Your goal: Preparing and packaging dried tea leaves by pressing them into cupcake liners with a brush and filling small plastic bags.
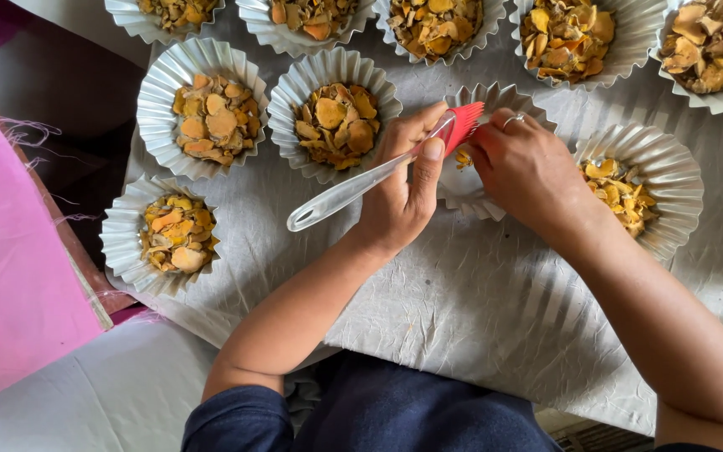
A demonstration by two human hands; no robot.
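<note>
The left hand (399,197) is clenched around a silicone brush with a red bristle head and a clear plastic handle (378,173), gripping it close to the head, so the long handle runs down and to the left past the wrist while the red bristles point up and to the right, into a white fluted paper cup (495,100) that looks nearly empty. The right hand (525,167), with a ring on one finger, lies just beside the bristles on their right, its fingers (491,142) curled down into the same cup and touching or nearly touching the brush head; whether they pinch anything cannot be told, since the knuckles hide the tips. A few orange-yellow pieces (462,157) show in the cup between the two hands. Both hands are equally close to this cup. Around it, on a crinkled grey paper sheet (462,310) covering the counter, stand more white fluted cups filled with dried orange-yellow slices (335,124), in rows to the left, above and right. A flat pink fabric-covered panel (10,251) lies at the far left edge. No labels or signs are visible.
</note>
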